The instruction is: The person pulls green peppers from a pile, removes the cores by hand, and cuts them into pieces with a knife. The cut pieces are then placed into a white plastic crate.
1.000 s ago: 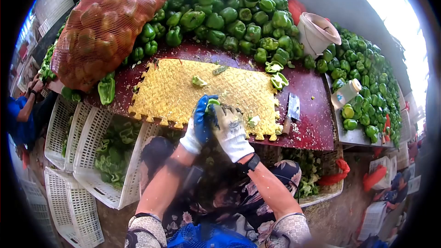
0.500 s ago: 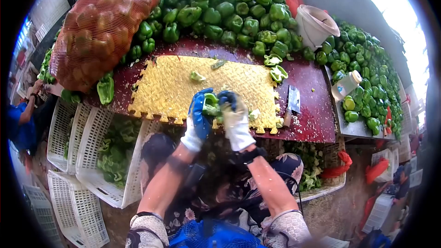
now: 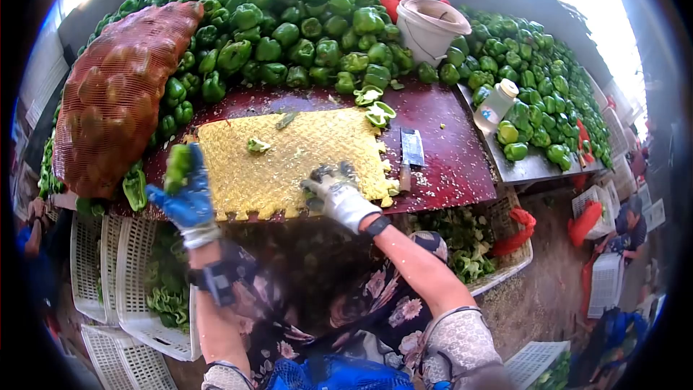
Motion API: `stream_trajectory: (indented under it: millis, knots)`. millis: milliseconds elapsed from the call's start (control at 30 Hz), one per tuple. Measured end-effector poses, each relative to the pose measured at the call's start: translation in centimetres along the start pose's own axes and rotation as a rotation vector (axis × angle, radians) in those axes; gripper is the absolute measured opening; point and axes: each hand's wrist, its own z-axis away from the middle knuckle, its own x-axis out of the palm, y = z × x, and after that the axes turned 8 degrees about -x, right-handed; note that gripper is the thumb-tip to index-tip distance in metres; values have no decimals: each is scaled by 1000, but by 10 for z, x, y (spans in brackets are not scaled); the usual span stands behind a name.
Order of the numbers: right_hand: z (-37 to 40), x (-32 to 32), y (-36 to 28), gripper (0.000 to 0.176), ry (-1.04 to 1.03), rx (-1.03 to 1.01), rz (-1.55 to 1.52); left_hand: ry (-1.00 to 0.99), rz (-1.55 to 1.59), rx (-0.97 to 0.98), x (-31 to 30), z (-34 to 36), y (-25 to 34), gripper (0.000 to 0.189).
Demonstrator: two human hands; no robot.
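My left hand (image 3: 184, 198), in a blue-coated glove, is raised at the left end of the yellow foam mat (image 3: 289, 159). A piece of green bell pepper (image 3: 177, 168), blurred by motion, sits in it between thumb and fingers. My right hand (image 3: 336, 191), in a white glove with dark, soiled fingertips, is over the front right part of the mat, fingers apart and no pepper visible in them. A small pale-green pepper scrap (image 3: 258, 145) lies on the mat. Right of it, a cleaver (image 3: 411, 150) rests on the dark red table (image 3: 455, 166).
Green bell peppers (image 3: 289, 36) are heaped behind the mat, beside a red mesh sack (image 3: 119, 94). Two cut pepper pieces (image 3: 378, 113) lie at the mat's far right corner. A white bucket (image 3: 431, 29) and a bottle (image 3: 497, 106) stand right. White crates (image 3: 133, 274) sit below left.
My hands have parted. The left has swung left with the pepper piece, away from the mat's front middle; the right stays near the front of the mat. The view has shifted to the right.
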Motion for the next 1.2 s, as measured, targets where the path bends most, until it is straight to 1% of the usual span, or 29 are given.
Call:
stream_trajectory:
  millis: [33, 67, 100, 133, 167, 200, 233, 300, 333, 367, 433, 500, 533, 567, 633, 700, 733, 767, 833, 867, 900, 967, 1000, 1033, 1067, 1100, 1133, 1167, 1200]
  knots:
    - [6, 3, 18, 54, 99, -58, 147, 43, -51, 42, -16, -8, 19, 80]
    - [12, -1, 33, 54, 104, -31, 205, 101, 155, -113, -5, -1, 24, 82]
    - [18, -6, 48, 55, 107, -5, 265, 532, 218, 46, 27, -6, 12, 82]
    - [24, -2, 73, 54, 134, 13, 181, 458, 166, -31, 23, -5, 7, 79]
    - [10, 65, 165, 53, 500, -265, -530, 385, 115, -106, 14, -4, 0, 76]
    - [35, 12, 124, 56, 248, 6, -104, 300, 95, -181, 6, -4, -8, 69]
    - [62, -50, 72, 59, -99, 157, 360, 305, 63, -228, 6, -4, -18, 63]
    - [89, -69, 87, 56, -153, 142, 278, 254, 66, -313, -5, -5, -31, 60]
    - [107, -70, 105, 52, -9, -16, 404, 258, 57, -343, -3, -3, -38, 54]
    - [106, -103, 76, 59, -241, 370, 275, 276, 54, -351, -1, -3, -43, 52]
    - [112, -144, 56, 66, -445, 571, 206, 169, 50, -416, -21, -1, -49, 51]
    - [107, -142, 75, 68, -211, 513, 278, 237, 30, -442, -28, 1, -61, 46]
    - [96, -128, 102, 63, 50, 438, 310, 225, 23, -463, -33, 1, -68, 46]
    - [75, -138, 99, 54, 101, 461, 133, 212, 13, -484, -33, 3, -76, 45]
    - [33, -123, 118, 48, 352, 445, 240, 225, -54, -520, -21, 10, -87, 43]
    - [-2, -132, 105, 43, 278, 524, 176, 262, -182, -546, -21, 14, -95, 43]
    - [-12, -122, 116, 38, 322, 430, 285, 322, -257, -535, -19, 16, -99, 43]
    - [-34, -97, 153, 43, 359, 472, 336, 313, -279, -535, -17, 19, -101, 43]
    - [-45, -77, 172, 35, 463, 396, 512, 327, -388, -539, -14, 22, -105, 45]
    - [-49, -74, 175, 29, 510, 399, 470, 319, -384, -565, -20, 24, -107, 46]
    - [-45, -78, 166, 27, 474, 440, 439, 316, -399, -592, -26, 26, -109, 48]
    - [-32, -78, 146, 28, 571, 375, 152, 274, -380, -662, -39, 32, -111, 48]
    - [-21, -77, 135, 31, 575, 266, 132, 273, -378, -684, -46, 36, -116, 47]
    - [-23, -59, 146, 35, 614, 281, 71, 271, -362, -711, -51, 42, -121, 46]
    - [-12, -57, 124, 35, 546, 176, 72, 365, -324, -805, -51, 43, -126, 47]
    - [0, -64, 87, 35, 480, 70, 70, 457, -286, -897, -48, 42, -132, 47]
    - [9, -79, 39, 37, 338, 4, 113, 555, -234, -958, -31, 42, -136, 50]
    - [17, -87, 5, 39, 197, -63, 156, 538, -181, -999, -29, 46, -137, 54]
    - [26, -65, 5, 42, 387, -354, 186, 492, -103, -1004, -29, 47, -140, 55]
